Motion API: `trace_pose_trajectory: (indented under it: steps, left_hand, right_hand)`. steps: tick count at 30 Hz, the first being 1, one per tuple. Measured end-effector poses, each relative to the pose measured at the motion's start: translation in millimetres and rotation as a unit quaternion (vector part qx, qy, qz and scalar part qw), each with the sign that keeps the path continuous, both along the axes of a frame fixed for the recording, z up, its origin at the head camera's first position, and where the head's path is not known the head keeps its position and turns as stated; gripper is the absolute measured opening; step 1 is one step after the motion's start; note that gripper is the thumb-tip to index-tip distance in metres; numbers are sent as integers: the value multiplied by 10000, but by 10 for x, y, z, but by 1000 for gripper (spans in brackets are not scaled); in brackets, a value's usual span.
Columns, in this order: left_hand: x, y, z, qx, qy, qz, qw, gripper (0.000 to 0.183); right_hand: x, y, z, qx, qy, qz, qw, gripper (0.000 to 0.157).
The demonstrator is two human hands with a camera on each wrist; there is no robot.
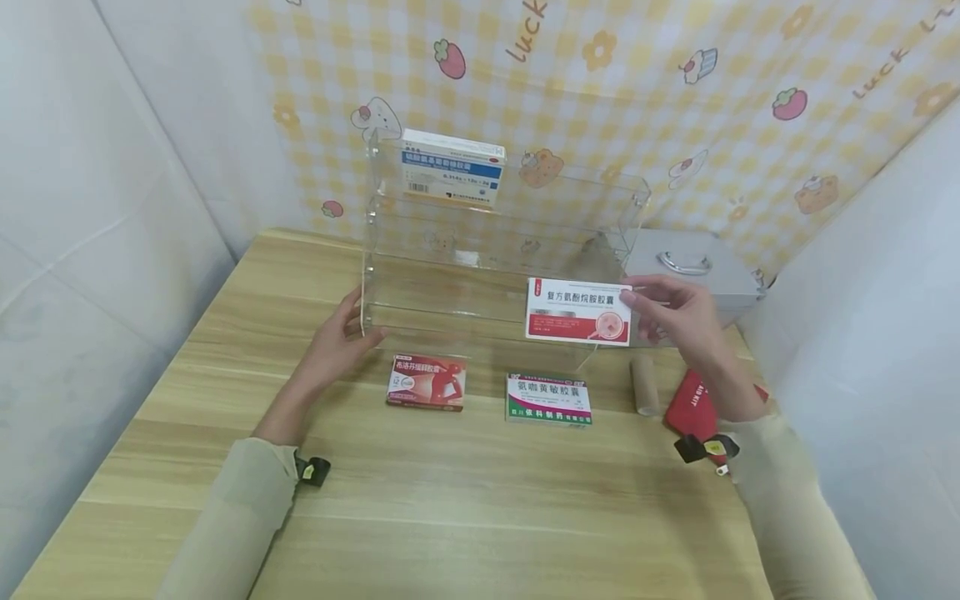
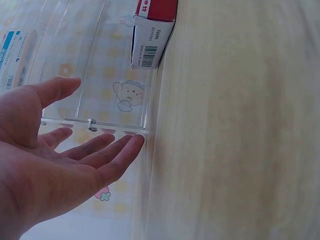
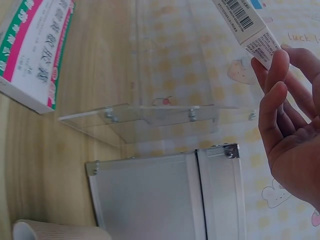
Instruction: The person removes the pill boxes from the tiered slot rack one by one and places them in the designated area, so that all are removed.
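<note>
A clear acrylic tiered rack (image 1: 480, 260) stands at the back of the table. My right hand (image 1: 682, 321) pinches the right end of a white-and-red medicine box (image 1: 577, 310), held in front of the rack's lower right part. In the right wrist view, thumb and fingers grip the end of that medicine box (image 3: 245, 27). My left hand (image 1: 330, 346) rests at the rack's left side panel, fingers extended along its outside and thumb apart in front. On the top tier, at left, sits a blue-and-white medicine box (image 1: 452, 173).
Before the rack, a red medicine box (image 1: 426, 385) and a white, pink and green one (image 1: 549, 400) lie on the wooden table (image 1: 480, 508). To the right are a cardboard tube (image 1: 643, 386), a red first-aid pouch (image 1: 690, 408) and a silver case (image 1: 705, 279). A checked curtain (image 1: 555, 100) hangs behind.
</note>
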State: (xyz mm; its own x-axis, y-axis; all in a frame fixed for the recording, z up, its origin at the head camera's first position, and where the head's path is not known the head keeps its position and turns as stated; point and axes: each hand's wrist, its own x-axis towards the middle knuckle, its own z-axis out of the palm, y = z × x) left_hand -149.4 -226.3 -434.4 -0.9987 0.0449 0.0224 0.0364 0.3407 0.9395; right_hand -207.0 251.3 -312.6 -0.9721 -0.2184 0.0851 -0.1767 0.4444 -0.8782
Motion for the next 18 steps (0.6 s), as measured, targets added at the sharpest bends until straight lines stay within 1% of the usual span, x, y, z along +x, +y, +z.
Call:
trace_pose_trajectory:
  steps: [5,8,12,18]
  left_hand:
    - [6,2,20,36,-21,-1,10000,80]
    - [6,-3,34,60,-19,-4,10000,80]
    - [-4,-1,43,41,1,-31,10000,80]
    - [-14,5,26,17,-17,-68,10000,80]
  right_hand:
    - [81,36,-117,-164,127,122,9997,37]
    - [137,64,-188,-200,110,133,9997,35]
    - [220,105,-310,-215,-66,123,9997,35]
    - [379,151,-530,-22,-327,85,9994,35]
